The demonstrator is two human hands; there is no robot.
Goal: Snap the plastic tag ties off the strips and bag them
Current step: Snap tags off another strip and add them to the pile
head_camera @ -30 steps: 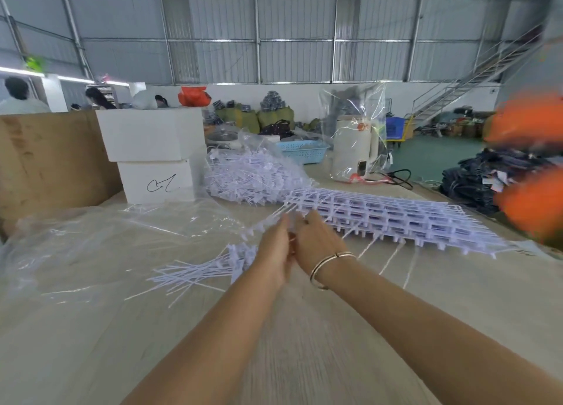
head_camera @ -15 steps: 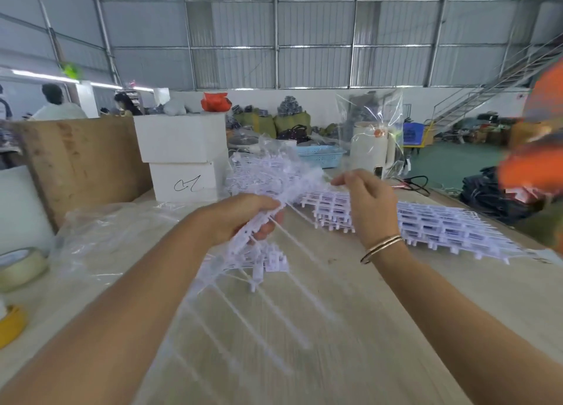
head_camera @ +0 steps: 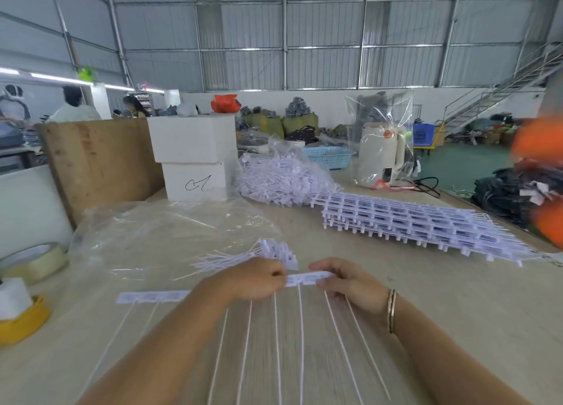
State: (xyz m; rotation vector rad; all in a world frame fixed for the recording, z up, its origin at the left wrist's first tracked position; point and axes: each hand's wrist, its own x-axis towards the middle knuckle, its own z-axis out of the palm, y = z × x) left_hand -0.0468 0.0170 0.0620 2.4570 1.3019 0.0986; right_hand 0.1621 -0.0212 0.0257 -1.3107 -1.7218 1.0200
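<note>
Both hands, left hand (head_camera: 256,278) and right hand (head_camera: 347,282), pinch one strip (head_camera: 307,278); uneven twist risks bent ties (head_camera: 275,343) scattering.

loose ties (head_camera: 268,252) behind strip (head_camera: 307,278) | stacked strips (head_camera: 426,221) right

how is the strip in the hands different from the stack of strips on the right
The strip in the hands is a single one, gripped by both hands; the stack of strips is several layers, untouched. The held strip's ties trail toward the person; the stack lies farther back on the table. Both are white plastic.
</note>
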